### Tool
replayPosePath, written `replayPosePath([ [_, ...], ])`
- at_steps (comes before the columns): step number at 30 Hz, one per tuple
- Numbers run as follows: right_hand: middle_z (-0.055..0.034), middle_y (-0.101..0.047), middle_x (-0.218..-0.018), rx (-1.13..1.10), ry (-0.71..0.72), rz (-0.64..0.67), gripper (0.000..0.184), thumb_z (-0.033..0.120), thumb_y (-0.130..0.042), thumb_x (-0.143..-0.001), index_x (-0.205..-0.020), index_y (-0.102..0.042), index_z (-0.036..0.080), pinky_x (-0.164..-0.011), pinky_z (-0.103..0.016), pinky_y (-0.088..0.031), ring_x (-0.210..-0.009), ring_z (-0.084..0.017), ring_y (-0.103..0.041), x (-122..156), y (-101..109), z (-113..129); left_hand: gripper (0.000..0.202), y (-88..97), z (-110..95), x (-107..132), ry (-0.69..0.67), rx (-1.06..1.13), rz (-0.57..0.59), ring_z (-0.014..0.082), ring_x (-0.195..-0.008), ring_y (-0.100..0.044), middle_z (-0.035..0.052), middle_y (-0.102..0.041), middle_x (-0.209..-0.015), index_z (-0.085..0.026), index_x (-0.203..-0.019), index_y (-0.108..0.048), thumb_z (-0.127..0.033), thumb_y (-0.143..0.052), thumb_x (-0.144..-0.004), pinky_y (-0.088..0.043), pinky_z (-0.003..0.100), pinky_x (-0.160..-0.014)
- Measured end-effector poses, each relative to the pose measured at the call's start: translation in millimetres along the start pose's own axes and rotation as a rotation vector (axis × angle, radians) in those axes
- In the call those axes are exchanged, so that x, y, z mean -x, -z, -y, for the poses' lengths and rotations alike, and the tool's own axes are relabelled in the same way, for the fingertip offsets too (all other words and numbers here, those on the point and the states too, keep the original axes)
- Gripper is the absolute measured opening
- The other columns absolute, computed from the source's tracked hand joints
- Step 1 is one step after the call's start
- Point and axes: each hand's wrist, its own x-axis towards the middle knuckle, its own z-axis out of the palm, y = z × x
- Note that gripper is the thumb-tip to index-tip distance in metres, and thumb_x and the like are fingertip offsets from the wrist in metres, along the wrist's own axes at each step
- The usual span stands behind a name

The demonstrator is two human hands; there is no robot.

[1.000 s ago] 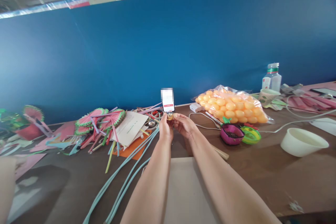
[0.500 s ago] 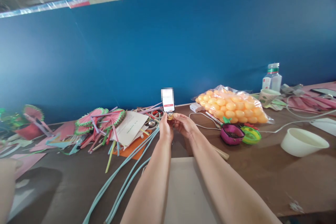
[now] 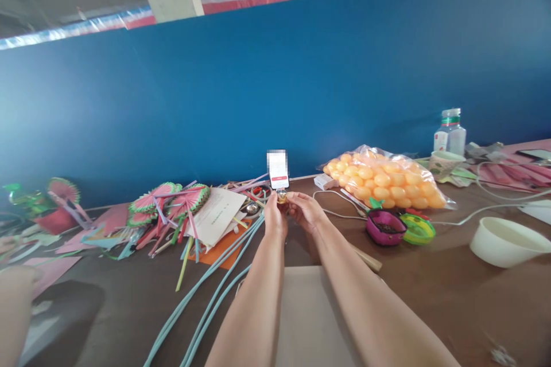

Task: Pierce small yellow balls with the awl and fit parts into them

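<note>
Both hands meet at the middle of the table, arms stretched forward. My left hand (image 3: 275,217) pinches one side of a small shiny gold-and-silver round thing (image 3: 282,196), too small to make out its kind. On its other side, the fingers of my right hand (image 3: 306,211) are closed against it. Just behind the fingertips stands a phone (image 3: 279,175) with a lit white screen and a red button. To the left of my left hand lies a shiny silver round piece (image 3: 252,207), close to a printed paper sheet (image 3: 217,215).
Pale blue tubes (image 3: 206,292) run along the left forearm. Pink-green paper fans (image 3: 189,203) lie left. At right are a bag of orange balls (image 3: 383,180), a purple container (image 3: 385,229), a white bowl (image 3: 495,246) and bottles (image 3: 450,132). Another person's arm (image 3: 15,309) shows far left.
The whole view has shifted slightly, so things appear a little lower and further right. Both hands keep hold of the small shiny thing.
</note>
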Motion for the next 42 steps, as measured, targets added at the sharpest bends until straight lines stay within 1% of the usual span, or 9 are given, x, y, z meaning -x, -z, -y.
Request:
replayPosePath([
  [6,0.0052,-0.05,-0.048,0.013,0.005,-0.026,0.024,0.024,-0.085,-0.054,-0.065,-0.065,0.016,-0.045,-0.017,-0.043,-0.046,-0.005,-0.045,-2,1,-1,0.028,3.4,3,-2,-0.055,-0.031,0.02,0.0107,-0.058,-0.053,0.0009,-0.059,-0.069,-0.014,-0.077,-0.06,-0.039,-0.07,-0.071,-0.039,0.024,-0.058],
  [13,0.0037,-0.051,-0.05,0.025,-0.023,-0.064,0.018,0.018,-0.081,-0.059,-0.063,-0.064,0.014,-0.053,-0.017,-0.052,-0.048,-0.006,-0.052,0,0,0,0.031,7.4,7,-5,-0.075,-0.051,-0.035,0.0121,-0.067,-0.057,0.002,-0.061,-0.074,-0.013,-0.082,-0.062,-0.039,-0.072,-0.067,-0.042,0.025,-0.066],
  [18,0.0034,-0.051,-0.051,0.049,-0.024,-0.076,0.016,0.015,-0.078,-0.062,-0.062,-0.062,0.014,-0.057,-0.019,-0.055,-0.049,-0.006,-0.053,2,-2,3,0.032,9.1,9,-7,-0.099,-0.098,-0.041,0.0144,-0.073,-0.059,0.004,-0.064,-0.079,-0.012,-0.086,-0.066,-0.038,-0.072,-0.068,-0.044,0.026,-0.07],
  [22,0.0033,-0.051,-0.051,0.07,-0.015,-0.106,0.015,0.014,-0.076,-0.063,-0.062,-0.061,0.014,-0.058,-0.02,-0.056,-0.049,-0.006,-0.052,3,-2,3,0.031,10.6,10,-8,-0.12,-0.133,-0.047,0.0151,-0.075,-0.06,0.0054,-0.066,-0.083,-0.012,-0.087,-0.067,-0.036,-0.071,-0.068,-0.044,0.027,-0.072],
  [26,0.0033,-0.051,-0.051,0.087,-0.016,-0.113,0.016,0.014,-0.076,-0.063,-0.063,-0.06,0.015,-0.058,-0.021,-0.057,-0.049,-0.007,-0.052,2,-2,3,0.029,11.5,11,-9,-0.126,-0.168,-0.053,0.0144,-0.071,-0.059,0.0034,-0.064,-0.077,-0.013,-0.083,-0.066,-0.037,-0.07,-0.068,-0.044,0.026,-0.069],
  [30,0.004,-0.05,-0.049,0.12,-0.025,-0.124,0.02,0.017,-0.078,-0.065,-0.062,-0.058,0.015,-0.051,-0.019,-0.054,-0.045,-0.006,-0.047,3,-2,4,0.031,10.7,10,-7,-0.123,-0.228,-0.049,0.0138,-0.065,-0.058,0.0025,-0.062,-0.071,-0.012,-0.083,-0.067,-0.04,-0.07,-0.069,-0.043,0.026,-0.064],
  [34,0.004,-0.051,-0.051,0.128,-0.058,-0.116,0.023,0.018,-0.08,-0.064,-0.062,-0.057,0.015,-0.046,-0.016,-0.051,-0.043,-0.004,-0.044,4,-1,6,0.031,8.0,7,-4,-0.114,-0.221,-0.04,0.0137,-0.065,-0.058,0.0039,-0.064,-0.075,-0.013,-0.084,-0.066,-0.041,-0.069,-0.07,-0.044,0.026,-0.064],
  [38,0.0025,-0.055,-0.055,0.095,-0.055,-0.11,0.021,0.015,-0.078,-0.066,-0.063,-0.057,0.014,-0.046,-0.015,-0.051,-0.044,-0.003,-0.042,5,0,8,0.028,5.3,4,-1,-0.141,-0.231,-0.007,0.0133,-0.062,-0.056,0.0027,-0.062,-0.07,-0.014,-0.076,-0.064,-0.04,-0.07,-0.07,-0.043,0.026,-0.063],
  [42,0.0036,-0.053,-0.054,0.091,-0.053,-0.09,0.023,0.016,-0.078,-0.067,-0.064,-0.055,0.015,-0.049,-0.016,-0.052,-0.046,-0.004,-0.044,5,0,9,0.026,5.4,4,-1,-0.16,-0.239,0.01,0.0127,-0.062,-0.055,0.002,-0.061,-0.068,-0.014,-0.074,-0.064,-0.04,-0.069,-0.072,-0.043,0.025,-0.063],
])
